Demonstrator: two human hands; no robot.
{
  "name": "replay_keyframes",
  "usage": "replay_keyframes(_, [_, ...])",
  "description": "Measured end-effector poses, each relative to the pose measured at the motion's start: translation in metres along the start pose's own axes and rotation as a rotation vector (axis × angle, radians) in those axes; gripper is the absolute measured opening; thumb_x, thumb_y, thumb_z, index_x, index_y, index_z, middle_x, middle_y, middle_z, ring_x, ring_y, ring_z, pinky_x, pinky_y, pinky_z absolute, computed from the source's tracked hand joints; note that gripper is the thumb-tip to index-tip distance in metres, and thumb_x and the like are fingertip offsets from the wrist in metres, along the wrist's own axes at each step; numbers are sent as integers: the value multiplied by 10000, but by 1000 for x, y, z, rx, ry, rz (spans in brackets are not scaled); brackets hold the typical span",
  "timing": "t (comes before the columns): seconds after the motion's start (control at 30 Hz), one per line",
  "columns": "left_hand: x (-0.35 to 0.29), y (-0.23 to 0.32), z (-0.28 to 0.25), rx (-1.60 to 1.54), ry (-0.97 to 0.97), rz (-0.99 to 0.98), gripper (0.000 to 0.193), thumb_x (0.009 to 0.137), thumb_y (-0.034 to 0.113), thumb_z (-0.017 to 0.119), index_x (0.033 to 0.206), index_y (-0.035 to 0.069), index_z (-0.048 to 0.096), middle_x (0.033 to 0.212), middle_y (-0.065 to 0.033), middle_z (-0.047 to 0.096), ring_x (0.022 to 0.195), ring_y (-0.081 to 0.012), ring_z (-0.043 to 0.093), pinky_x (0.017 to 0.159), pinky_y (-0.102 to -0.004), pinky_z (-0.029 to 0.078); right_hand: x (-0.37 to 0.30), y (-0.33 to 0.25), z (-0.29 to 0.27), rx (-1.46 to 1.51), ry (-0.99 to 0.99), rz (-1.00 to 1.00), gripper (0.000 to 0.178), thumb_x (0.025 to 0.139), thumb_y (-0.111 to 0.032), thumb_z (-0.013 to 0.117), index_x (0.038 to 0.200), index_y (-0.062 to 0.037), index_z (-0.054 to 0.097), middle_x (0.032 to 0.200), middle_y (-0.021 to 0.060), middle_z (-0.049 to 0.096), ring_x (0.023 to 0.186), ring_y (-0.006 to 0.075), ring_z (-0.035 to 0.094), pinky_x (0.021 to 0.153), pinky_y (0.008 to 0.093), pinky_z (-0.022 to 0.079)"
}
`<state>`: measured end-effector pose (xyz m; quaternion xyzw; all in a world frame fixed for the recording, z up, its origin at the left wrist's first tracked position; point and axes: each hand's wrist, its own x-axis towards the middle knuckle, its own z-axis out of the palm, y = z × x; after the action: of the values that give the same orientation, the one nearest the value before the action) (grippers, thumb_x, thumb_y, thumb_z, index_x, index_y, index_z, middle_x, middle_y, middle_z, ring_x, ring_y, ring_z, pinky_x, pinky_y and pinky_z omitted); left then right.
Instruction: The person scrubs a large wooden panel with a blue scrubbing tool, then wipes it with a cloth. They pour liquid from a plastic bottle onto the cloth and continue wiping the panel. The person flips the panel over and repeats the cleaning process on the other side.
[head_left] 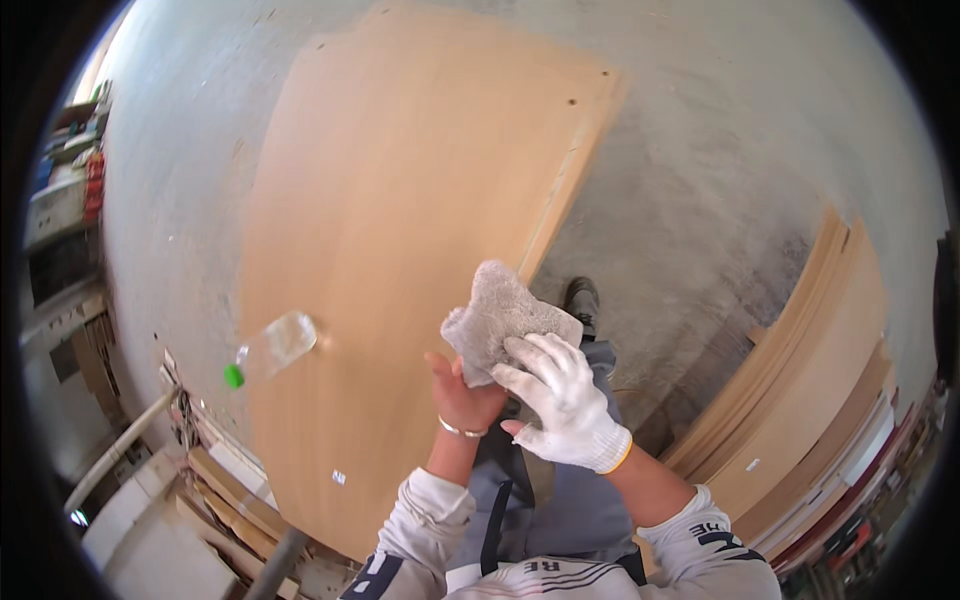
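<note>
Gray cloth point(500, 312) is between the person's two hands, by the edge of a big wooden surface point(400, 170). The right hand point(560, 395), in a white glove, lies on it, fingers a little spread. The bare left hand point(468, 402) is under it, mostly hidden, so its grip cannot be told. A clear bottle point(282, 342) is on the wood.

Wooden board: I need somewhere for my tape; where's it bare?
The board is bare across its far half, beyond the bottle, short of two dark spots. Crowded: the near right edge, around the cloth and left hand.
</note>
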<state>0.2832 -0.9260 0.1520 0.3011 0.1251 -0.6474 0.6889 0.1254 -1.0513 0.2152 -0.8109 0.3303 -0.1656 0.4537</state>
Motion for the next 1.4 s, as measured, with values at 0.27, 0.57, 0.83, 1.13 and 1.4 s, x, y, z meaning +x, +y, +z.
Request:
replay_keyframes(0.27, [-62,40,-34,-107,-70,77,713,1003,510,581,1550,92,396,1513,-105,521,1394,-320,489,1148,-512,392,-5,-51,21,-77,-3,-133,642,808,-328,804,1311,11,593,1339,240,593,1280,440,540,1082,531,431])
replay_keyframes(0.57, [-103,70,-12,682,146,-78,421,1056,215,595,1414,-7,572,1289,-54,659,1179,-141,580,1035,-313,452,5,-42,67,603,-422,574,484,901,-124,735,1335,52,608,1106,79,728,980,129,681,849,285,542])
replay_keyframes(0.83, [-117,116,-44,1285,470,423,470,964,185,701,1370,-17,577,1273,-93,663,1110,-194,624,971,-365,503,5,-40,50,1153,-212,774,393,941,-108,658,1292,66,628,1166,99,706,1020,184,680,899,314,543])
replay_keyframes(1.13, [-117,39,-63,-221,327,61,542,988,301,688,1429,45,504,1354,-107,625,1228,-273,616,1046,-448,510,-28,-125,96,-70,-535,-227,624,762,-63,754,1365,-20,597,1404,232,590,1329,423,548,1139,501,431])
replay_keyframes(1.4, [-117,57,-30,-92,188,228,356,1009,123,606,1348,19,569,1294,-123,658,1183,-295,644,1019,-469,528,-79,-64,88,1111,54,551,766,930,-169,745,1553,35,348,1520,149,488,1399,255,462,1166,370,355])
